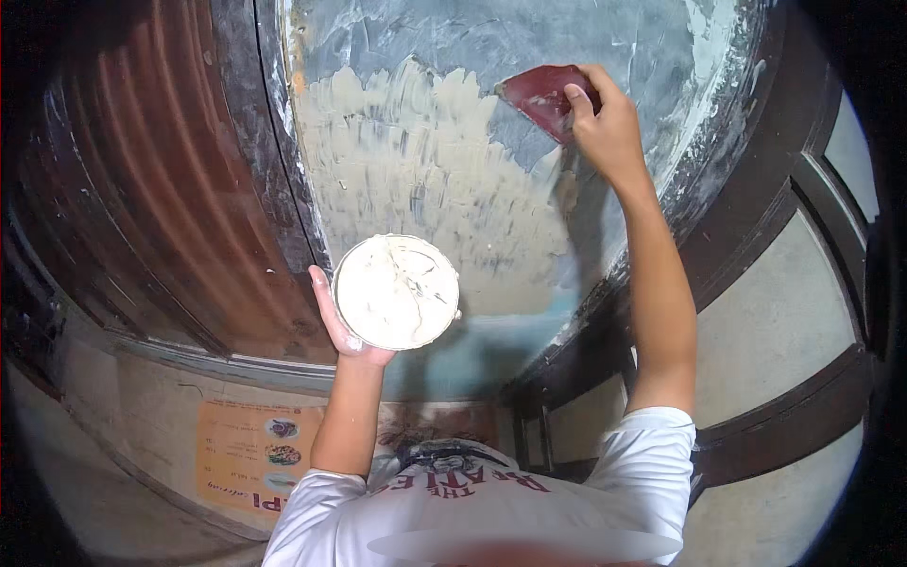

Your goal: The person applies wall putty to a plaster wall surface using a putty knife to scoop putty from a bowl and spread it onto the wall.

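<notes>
My left hand (pixel 342 331) supports a round tub (pixel 446 321) from its left side and below, the thumb along the rim. Creamy white putty (pixel 383 288) fills the tub, its top uneven and streaked. Up at the right, my right hand (pixel 605 123) grips a dark red putty spreader (pixel 540 97) with the thumb pressed on its face. The spreader's edge lies at or very near the flat panel (pixel 416 42), just right of a rough beige putty coat (pixel 406 180). Whether the edge touches is hard to tell. Fingers behind the spreader are partly hidden.
Brown, ribbed material (pixel 161 180) runs down the left beside a dark wooden frame (pixel 260 123). Dark wooden beams (pixel 803 402) with pale panels stand at the right. An orange poster (pixel 231 454) is at lower left. A pale blue strip (pixel 510 331) borders the putty's lower edge.
</notes>
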Available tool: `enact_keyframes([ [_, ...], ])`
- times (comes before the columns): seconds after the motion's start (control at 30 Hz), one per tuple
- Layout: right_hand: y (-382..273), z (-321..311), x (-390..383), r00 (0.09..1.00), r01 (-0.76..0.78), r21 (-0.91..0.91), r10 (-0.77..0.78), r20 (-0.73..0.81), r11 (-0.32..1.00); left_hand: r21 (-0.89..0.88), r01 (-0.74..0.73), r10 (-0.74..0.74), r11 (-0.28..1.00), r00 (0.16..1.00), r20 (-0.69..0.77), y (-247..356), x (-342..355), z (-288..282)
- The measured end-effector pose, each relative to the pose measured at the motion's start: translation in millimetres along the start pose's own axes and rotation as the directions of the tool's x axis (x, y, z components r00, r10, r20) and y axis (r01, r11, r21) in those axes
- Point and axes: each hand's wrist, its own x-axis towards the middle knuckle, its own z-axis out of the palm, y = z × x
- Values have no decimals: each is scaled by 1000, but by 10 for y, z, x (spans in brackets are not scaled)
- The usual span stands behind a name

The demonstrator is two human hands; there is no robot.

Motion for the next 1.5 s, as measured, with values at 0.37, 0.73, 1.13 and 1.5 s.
enact_keyframes([
  [0.37, 39, 24, 118, 997, 72, -39, -73, -25, 997, -24, 8, -7, 1000, 1000, 19, -229, -56, 72],
  [0.73, -50, 117, 82, 992, 108, -117, -99, 79, 987, -28, -33, 34, 999, 999, 22, -506, -159, 118],
  [1.13, -214, -537, -882, 606, 591, 187, -585, 539, 784, 5, -67, 67, 998, 996, -54, -654, -104, 283],
  [1.5, -140, -714, -1286, 574, 679, 80, -596, 562, 729, -16, -53, 54, 998, 998, 28, -815, -75, 357],
])
